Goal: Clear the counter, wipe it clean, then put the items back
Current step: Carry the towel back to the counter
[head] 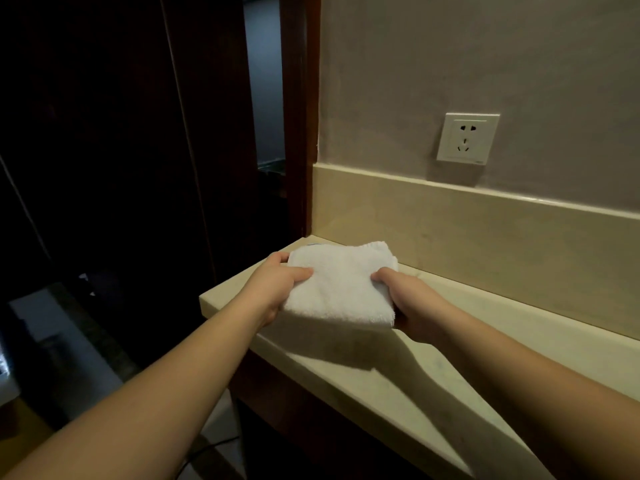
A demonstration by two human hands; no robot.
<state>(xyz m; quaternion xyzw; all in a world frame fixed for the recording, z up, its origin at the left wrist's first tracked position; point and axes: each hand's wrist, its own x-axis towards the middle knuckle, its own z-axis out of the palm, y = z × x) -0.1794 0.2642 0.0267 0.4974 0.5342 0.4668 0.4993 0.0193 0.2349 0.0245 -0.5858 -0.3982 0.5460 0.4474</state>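
A folded white towel (341, 284) is held over the left end of a cream stone counter (485, 344). My left hand (277, 285) grips the towel's left edge, thumb on top and fingers underneath. My right hand (412, 303) grips its right edge the same way. The towel casts a shadow on the counter below it; whether its far edge touches the surface is unclear.
A cream backsplash (485, 230) runs along the wall behind the counter, with a white power socket (467, 138) above it. A dark wooden door frame (299, 116) stands at the counter's left end. Dark floor and furniture lie to the left.
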